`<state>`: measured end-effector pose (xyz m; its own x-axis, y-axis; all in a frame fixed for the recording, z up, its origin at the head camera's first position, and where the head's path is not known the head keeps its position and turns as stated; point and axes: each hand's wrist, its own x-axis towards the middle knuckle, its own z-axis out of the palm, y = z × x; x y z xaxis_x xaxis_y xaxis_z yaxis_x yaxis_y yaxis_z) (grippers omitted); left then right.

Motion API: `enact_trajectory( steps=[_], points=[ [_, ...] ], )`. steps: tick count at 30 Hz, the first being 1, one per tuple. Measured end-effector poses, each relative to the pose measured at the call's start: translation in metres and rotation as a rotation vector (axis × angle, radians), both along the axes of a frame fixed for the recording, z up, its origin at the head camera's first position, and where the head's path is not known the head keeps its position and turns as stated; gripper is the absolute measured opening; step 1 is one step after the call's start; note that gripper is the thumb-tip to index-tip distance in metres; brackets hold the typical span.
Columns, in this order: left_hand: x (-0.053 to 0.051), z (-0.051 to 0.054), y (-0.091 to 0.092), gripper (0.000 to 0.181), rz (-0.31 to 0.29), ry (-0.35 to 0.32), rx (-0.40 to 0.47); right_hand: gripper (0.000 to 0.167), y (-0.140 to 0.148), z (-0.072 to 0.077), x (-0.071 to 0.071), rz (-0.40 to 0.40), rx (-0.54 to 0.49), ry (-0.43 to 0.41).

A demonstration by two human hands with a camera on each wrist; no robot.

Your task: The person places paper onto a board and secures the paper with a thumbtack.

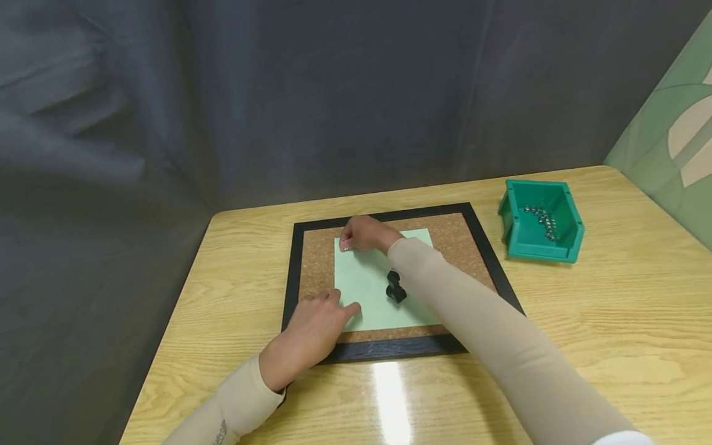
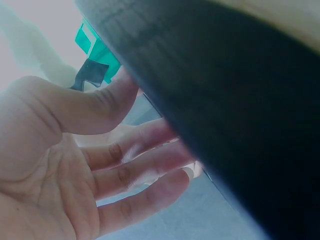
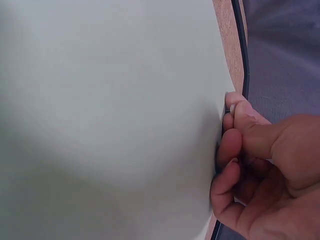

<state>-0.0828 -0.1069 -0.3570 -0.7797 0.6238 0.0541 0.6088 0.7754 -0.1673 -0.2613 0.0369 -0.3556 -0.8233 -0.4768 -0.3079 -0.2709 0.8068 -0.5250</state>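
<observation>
A pale green sheet of paper lies on a cork board with a black frame. At the sheet's far left corner, my right hand pinches a small shiny pin between thumb and fingertips; in the right wrist view that hand's curled fingers hide most of it. My left hand rests over the board's near left part, fingers spread, its thumb on the paper. In the left wrist view the dark frame covers some of the left fingertips.
A green bin with several small shiny pins stands on the wooden table to the right of the board. A small black device sits under the right wrist. Dark cloth hangs behind the table and on the left.
</observation>
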Motion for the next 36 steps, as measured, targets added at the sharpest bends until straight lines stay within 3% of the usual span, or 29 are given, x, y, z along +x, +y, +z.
enact_trajectory(
  steps=[9,23,36],
  points=[
    [0.0001,-0.0019,-0.0006,0.029,0.003,0.015,0.003,0.015,-0.0008,0.0007,-0.0005,0.023,0.019,0.017],
    [-0.0002,-0.0023,0.0008,0.029,0.01,0.011,-0.011,0.008,0.0064,-0.0084,-0.0045,-0.095,-0.125,-0.037],
    [-0.0003,-0.0023,0.0013,0.031,0.018,0.003,-0.021,0.013,0.0034,-0.0041,-0.0033,-0.133,-0.079,-0.042]
  ],
)
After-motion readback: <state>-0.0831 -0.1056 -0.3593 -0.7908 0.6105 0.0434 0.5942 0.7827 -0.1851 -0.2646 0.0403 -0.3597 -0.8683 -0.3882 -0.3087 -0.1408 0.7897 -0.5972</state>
